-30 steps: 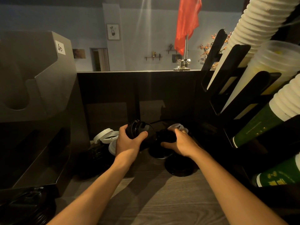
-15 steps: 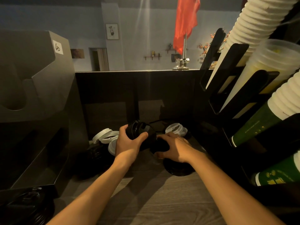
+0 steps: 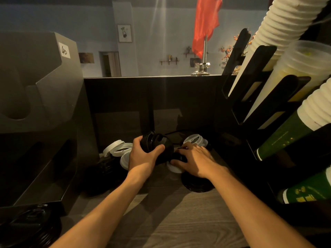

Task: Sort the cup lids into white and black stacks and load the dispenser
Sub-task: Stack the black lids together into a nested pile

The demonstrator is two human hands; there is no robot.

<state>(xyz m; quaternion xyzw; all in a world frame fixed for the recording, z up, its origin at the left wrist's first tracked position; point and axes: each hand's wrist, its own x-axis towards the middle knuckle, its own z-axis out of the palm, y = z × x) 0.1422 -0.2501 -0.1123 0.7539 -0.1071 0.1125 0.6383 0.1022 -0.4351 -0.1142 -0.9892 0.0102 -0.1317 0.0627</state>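
A dim wood-grain counter [image 3: 179, 224] runs up to a dark back wall, with a pale room and a red flag [image 3: 207, 20] beyond it. At the back edge of the counter the left hand [image 3: 143, 158] is clamped around a stack of black lids [image 3: 157, 145] held on its side, thumb across the front and fingers over the top. Just beside it the right hand [image 3: 195, 161] lies palm down, fingers curled onto a small black lid [image 3: 178, 156] that sits over a white lid [image 3: 174, 169]; whether the fingers have truly closed on it cannot be told. Under the right wrist a wide black lid [image 3: 197, 185] lies flat on the counter. Behind the right hand stand a few white lids [image 3: 194, 139] near the back wall. To the left of the left hand more white lids [image 3: 120, 149] lean on a dark heap of black lids [image 3: 103, 169]. Along the counter's left edge stands a big dark dispenser [image 3: 39, 97] with a paper label [image 3: 64, 50], and more black lids [image 3: 30, 224] lie at the near left corner. At the right edge a black rack [image 3: 258, 83] holds slanted sleeves of white, clear and green cups [image 3: 286, 136].
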